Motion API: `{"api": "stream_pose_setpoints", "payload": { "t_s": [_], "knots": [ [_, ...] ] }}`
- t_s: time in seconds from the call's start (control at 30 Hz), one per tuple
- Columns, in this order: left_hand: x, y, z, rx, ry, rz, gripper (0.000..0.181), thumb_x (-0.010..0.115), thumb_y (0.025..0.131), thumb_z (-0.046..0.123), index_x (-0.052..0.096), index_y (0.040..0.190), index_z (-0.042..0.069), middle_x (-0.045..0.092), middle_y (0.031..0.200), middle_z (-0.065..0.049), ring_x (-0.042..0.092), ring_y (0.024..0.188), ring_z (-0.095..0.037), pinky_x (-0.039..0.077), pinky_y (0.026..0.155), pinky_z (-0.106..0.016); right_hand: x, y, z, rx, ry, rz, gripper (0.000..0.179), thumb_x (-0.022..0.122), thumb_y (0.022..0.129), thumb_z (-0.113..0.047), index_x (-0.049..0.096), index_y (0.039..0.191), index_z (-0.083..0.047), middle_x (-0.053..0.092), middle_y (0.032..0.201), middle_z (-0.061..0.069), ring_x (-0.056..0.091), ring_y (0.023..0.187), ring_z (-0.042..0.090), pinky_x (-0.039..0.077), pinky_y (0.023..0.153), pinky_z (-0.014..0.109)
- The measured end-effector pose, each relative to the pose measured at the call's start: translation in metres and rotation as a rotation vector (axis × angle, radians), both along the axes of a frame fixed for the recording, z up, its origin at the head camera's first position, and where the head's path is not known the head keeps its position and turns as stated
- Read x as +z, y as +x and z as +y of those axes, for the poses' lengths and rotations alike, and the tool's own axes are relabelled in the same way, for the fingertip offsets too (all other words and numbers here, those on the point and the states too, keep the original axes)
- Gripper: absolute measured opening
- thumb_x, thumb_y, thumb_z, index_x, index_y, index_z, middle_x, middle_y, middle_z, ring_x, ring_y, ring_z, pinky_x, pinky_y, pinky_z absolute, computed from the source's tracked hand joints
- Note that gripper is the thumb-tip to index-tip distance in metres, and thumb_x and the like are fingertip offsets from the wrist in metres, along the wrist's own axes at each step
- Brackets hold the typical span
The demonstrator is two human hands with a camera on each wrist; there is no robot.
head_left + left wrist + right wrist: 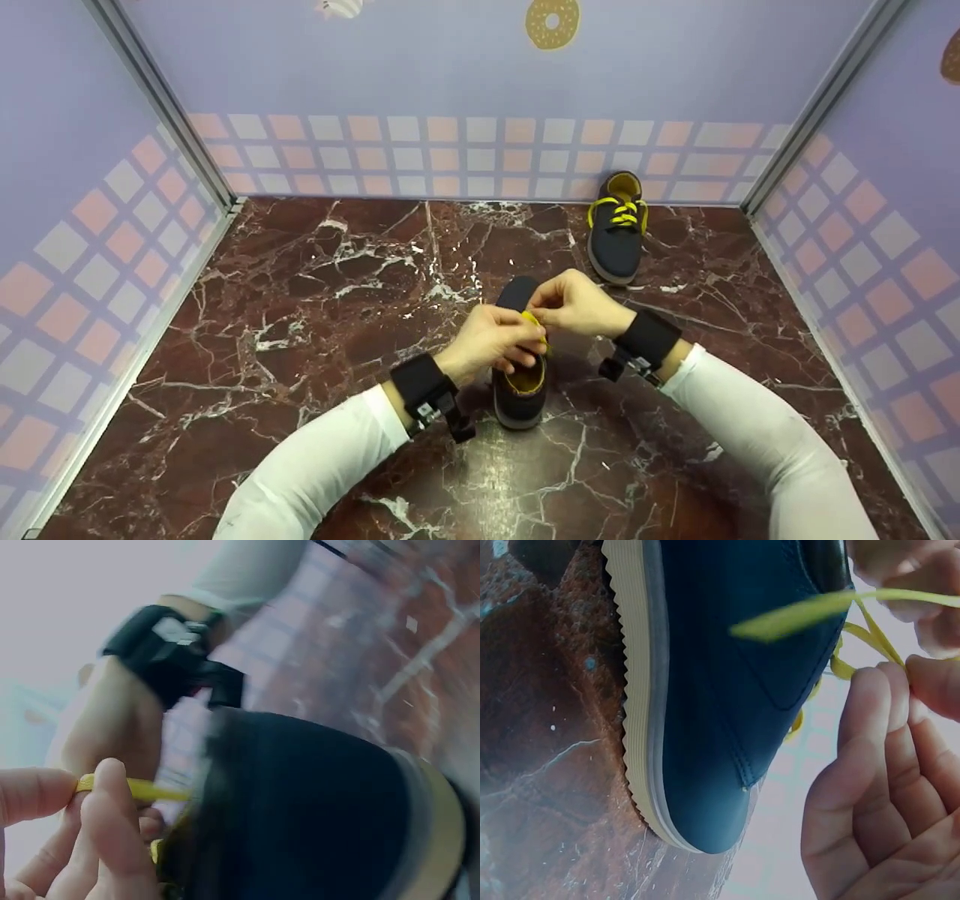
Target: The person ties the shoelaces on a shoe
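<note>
Right now I see white sleeves slanting inward; my left hand and right hand, fingers bent, nearly meet, each pinching yellow lace above the near shoe, which sits toe-away on marble. Beyond, rightward, another shoe stands by the wall.

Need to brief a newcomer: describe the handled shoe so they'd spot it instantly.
On the marbled surface, look near the middle. The dark shoe there has yellow laces, pinched by the left hand and right hand. Unlike the other shoe, it points toe-first at the back wall.
</note>
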State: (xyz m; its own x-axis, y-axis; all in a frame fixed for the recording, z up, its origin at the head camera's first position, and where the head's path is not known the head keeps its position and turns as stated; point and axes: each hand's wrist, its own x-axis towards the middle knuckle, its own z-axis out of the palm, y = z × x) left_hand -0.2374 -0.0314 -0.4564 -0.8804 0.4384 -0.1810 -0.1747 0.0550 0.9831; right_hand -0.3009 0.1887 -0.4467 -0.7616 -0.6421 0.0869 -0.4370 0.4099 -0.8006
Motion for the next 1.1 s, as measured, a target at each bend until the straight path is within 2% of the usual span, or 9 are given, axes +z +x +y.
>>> {"api": "stream_pose_setpoints", "payload": {
  "t_s": [0.2,0.3,0.4,0.5,0.7,0.83,0.9,0.97,1.1],
  "knots": [
    [-0.009,0.007,0.007,0.026,-0.23,0.34,0.016,0.081,0.098,0.02,0.09,0.092,0.009,0.076,0.066,0.003,0.061,0.048,-0.002,0.05,0.048,-0.018,0.0,0.001,0.0,0.002,-0.004,-0.021,0.015,0.076,0.101,-0.005,0.087,0.092,-0.002,0.081,0.08,0.02,0.066,0.059,0.004,0.05,0.058,0.016],
    [-0.012,0.009,0.01,0.047,-0.38,0.556,0.017,0.079,0.097,0.021,0.09,0.084,0.016,0.077,0.067,0.001,0.059,0.054,0.002,0.048,0.055,-0.016,-0.001,0.001,0.0,-0.003,-0.004,-0.027,0.014,0.076,0.1,-0.004,0.087,0.091,-0.002,0.082,0.082,0.021,0.069,0.061,0.004,0.053,0.06,0.016],
    [-0.016,0.012,0.014,0.087,-0.551,0.762,0.019,0.079,0.094,0.023,0.089,0.078,0.023,0.079,0.067,0.003,0.06,0.059,-0.002,0.046,0.057,-0.021,-0.002,0.001,0.0,-0.006,-0.005,-0.031,0.014,0.076,0.099,-0.003,0.087,0.091,-0.002,0.083,0.084,0.021,0.07,0.062,0.002,0.055,0.06,0.016],
    [-0.019,0.017,0.018,0.111,-0.681,0.884,0.018,0.079,0.093,0.026,0.089,0.079,0.029,0.078,0.066,0.006,0.067,0.061,-0.012,0.05,0.054,-0.029,-0.002,0.001,-0.001,-0.008,-0.016,-0.038,0.013,0.076,0.099,-0.004,0.086,0.091,0.0,0.083,0.085,0.022,0.071,0.062,0.002,0.057,0.062,0.017],
    [-0.02,0.028,0.022,0.028,-0.819,0.995,0.014,0.078,0.098,0.04,0.09,0.095,0.033,0.08,0.075,0.006,0.073,0.066,-0.017,0.058,0.055,-0.041,-0.005,0.001,-0.001,-0.008,-0.029,-0.039,0.013,0.077,0.099,-0.005,0.086,0.093,0.002,0.083,0.086,0.021,0.073,0.062,0.008,0.059,0.062,0.018],
    [-0.019,0.03,0.019,0.013,-0.725,1.043,0.019,0.077,0.1,0.036,0.087,0.089,0.024,0.08,0.075,0.005,0.071,0.064,-0.013,0.057,0.056,-0.035,-0.006,0.001,0.0,-0.021,-0.031,-0.036,0.013,0.075,0.098,-0.003,0.086,0.094,0.002,0.084,0.086,0.02,0.074,0.063,0.011,0.058,0.061,0.017],
    [-0.015,0.025,0.015,0.051,-0.633,1.001,0.018,0.077,0.1,0.03,0.085,0.087,0.02,0.081,0.076,0.004,0.07,0.063,-0.01,0.056,0.057,-0.028,-0.005,0.001,0.0,-0.032,-0.033,-0.03,0.013,0.074,0.098,-0.002,0.086,0.094,0.002,0.083,0.084,0.02,0.071,0.062,0.01,0.055,0.06,0.016],
    [-0.011,0.016,0.01,0.117,-0.569,0.916,0.015,0.077,0.099,0.026,0.083,0.088,0.018,0.082,0.079,0.003,0.069,0.063,-0.008,0.055,0.058,-0.023,-0.004,0.001,0.001,-0.04,-0.036,-0.031,0.014,0.073,0.098,-0.001,0.086,0.094,0.002,0.082,0.083,0.021,0.07,0.062,0.008,0.054,0.059,0.015],
    [-0.005,-0.003,-0.003,0.243,-0.554,0.759,0.011,0.08,0.095,0.028,0.085,0.092,0.018,0.083,0.082,0.005,0.067,0.066,-0.005,0.052,0.061,-0.023,-0.003,0.001,0.001,-0.033,-0.042,-0.039,0.014,0.073,0.099,-0.001,0.086,0.095,0.003,0.082,0.084,0.023,0.072,0.063,0.009,0.054,0.059,0.016]
  ]
}}
